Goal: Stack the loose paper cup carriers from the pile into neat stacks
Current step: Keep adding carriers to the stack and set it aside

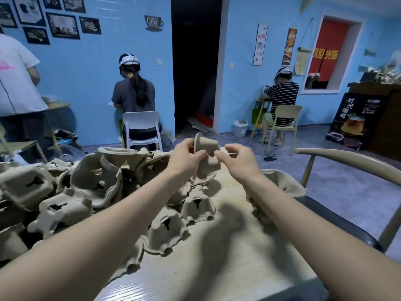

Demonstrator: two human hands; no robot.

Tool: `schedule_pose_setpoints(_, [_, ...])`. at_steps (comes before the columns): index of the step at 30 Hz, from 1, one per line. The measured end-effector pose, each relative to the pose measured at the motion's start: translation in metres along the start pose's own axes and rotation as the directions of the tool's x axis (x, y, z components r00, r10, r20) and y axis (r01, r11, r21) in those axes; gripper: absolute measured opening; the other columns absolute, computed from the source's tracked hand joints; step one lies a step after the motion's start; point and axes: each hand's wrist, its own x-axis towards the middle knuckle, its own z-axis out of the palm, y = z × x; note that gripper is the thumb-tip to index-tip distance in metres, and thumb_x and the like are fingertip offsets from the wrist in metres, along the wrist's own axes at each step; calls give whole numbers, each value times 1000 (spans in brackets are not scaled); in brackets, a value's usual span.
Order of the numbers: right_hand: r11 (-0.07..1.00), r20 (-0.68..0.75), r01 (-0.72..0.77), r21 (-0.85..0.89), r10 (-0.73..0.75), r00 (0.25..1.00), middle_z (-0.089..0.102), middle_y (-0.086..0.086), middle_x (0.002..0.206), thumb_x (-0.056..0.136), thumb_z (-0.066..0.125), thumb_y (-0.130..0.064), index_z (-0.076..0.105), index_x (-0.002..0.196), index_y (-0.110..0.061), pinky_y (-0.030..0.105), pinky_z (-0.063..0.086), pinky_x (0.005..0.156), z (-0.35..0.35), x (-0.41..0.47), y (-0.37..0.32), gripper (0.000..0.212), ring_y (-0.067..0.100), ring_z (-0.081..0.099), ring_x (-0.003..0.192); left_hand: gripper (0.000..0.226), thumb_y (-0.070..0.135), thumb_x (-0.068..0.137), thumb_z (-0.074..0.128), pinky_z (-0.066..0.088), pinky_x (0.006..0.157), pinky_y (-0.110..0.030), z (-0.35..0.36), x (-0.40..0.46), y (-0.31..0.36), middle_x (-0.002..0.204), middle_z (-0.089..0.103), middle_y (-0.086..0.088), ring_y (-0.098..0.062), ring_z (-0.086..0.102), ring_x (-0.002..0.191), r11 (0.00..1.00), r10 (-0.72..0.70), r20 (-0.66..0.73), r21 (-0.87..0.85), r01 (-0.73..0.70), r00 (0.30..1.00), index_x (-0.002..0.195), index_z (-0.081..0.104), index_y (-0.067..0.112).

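While pile point(86, 192) sprawls, left hand point(186, 158) grips carrier point(207, 148).

Coffee-shop room: blue walls, coffee sign point(153, 22), café posters point(289, 47), menu board point(352, 120), seated workers.

The heap of loose brown moulded-pulp cup carriers point(71, 192) runs off the left edge, so its full extent cannot be told. The left hand point(184, 158) covers part of the raised pulp carrier point(206, 146); whether the right hand point(237, 160) touches it is unclear. The right forearm hides most of a pulp carrier stack point(284, 184). The pale wooden table point(227, 257) is cut off below.
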Motion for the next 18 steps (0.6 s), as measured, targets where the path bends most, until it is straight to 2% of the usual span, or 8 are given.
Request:
schedule_pose_setpoints(2, [999, -31, 22, 39, -20, 999, 64, 0, 98, 88, 62, -30, 63, 111, -9, 30, 46, 83, -11, 0, -5, 32, 14, 58, 91, 6, 14, 90, 59, 47, 67, -24, 0, -7, 10, 84, 61, 2, -12, 57, 75, 962, 178, 39, 201, -182, 983, 94, 56, 18])
schedule_pose_setpoints(4, [997, -37, 20, 69, -17, 999, 61, -6, 78, 90, 59, -32, 66, 94, -14, 30, 46, 74, -19, -1, -8, 19, 11, 56, 76, 12, 11, 88, 60, 42, 65, -24, 3, -14, 18, 80, 57, 6, -11, 53, 71, 891, 304, 91, 324, -317, 948, 86, 54, 21])
schedule_pose_setpoints(6, [995, -55, 6, 104, 0, 998, 64, -6, 78, 90, 59, -34, 64, 82, -19, 34, 50, 78, -26, -2, -10, 18, 15, 59, 81, 15, 9, 83, 64, 42, 65, -28, 8, -20, 22, 80, 55, 4, -15, 51, 71, 813, 394, 148, 404, -419, 907, 81, 54, 20])
schedule_pose_setpoints(8, [990, -66, -26, 141, 36, 997, 65, -3, 80, 89, 60, -35, 64, 78, -19, 36, 51, 79, -33, -4, -10, 20, 16, 60, 82, 10, 10, 83, 64, 42, 64, -31, 13, -25, 24, 83, 52, 2, -18, 49, 73, 715, 472, 221, 471, -517, 853, 82, 58, 18])
schedule_pose_setpoints(11, [981, -67, -124, 151, 135, 989, 61, 0, 67, 88, 62, -29, 63, 73, -13, 33, 46, 65, -44, -6, -5, 22, 15, 53, 64, 7, 11, 86, 60, 46, 63, -35, 22, -29, 26, 84, 50, 4, -22, 53, 74, 592, 560, 303, 504, -629, 771, 89, 65, 13])
schedule_pose_setpoints(13, [963, -65, -202, 177, 216, 974, 55, 3, 59, 82, 64, -15, 59, 67, -8, 32, 41, 59, -51, -5, -1, 17, 17, 47, 55, 10, 12, 86, 60, 48, 62, -36, 29, -30, 28, 85, 50, 6, -24, 56, 74, 531, 609, 343, 495, -688, 716, 90, 69, 14])
schedule_pose_setpoints(15, [942, -81, -264, 206, 285, 955, 51, 7, 55, 75, 62, -3, 56, 62, -6, 32, 40, 57, -59, -4, 4, 15, 17, 44, 50, 9, 19, 86, 63, 49, 64, -35, 35, -30, 28, 90, 56, 3, -24, 58, 78, 516, 633, 365, 458, -724, 682, 90, 70, 14])
schedule_pose_setpoints(18, [934, -137, -289, 211, 321, 937, 53, 7, 57, 77, 61, 0, 55, 58, -6, 29, 42, 52, -73, -1, 13, 21, 14, 49, 45, 23, 36, 82, 67, 50, 73, -35, 43, -27, 28, 95, 56, 4, -17, 55, 85, 615, 591, 348, 389, -686, 728, 94, 68, 16])
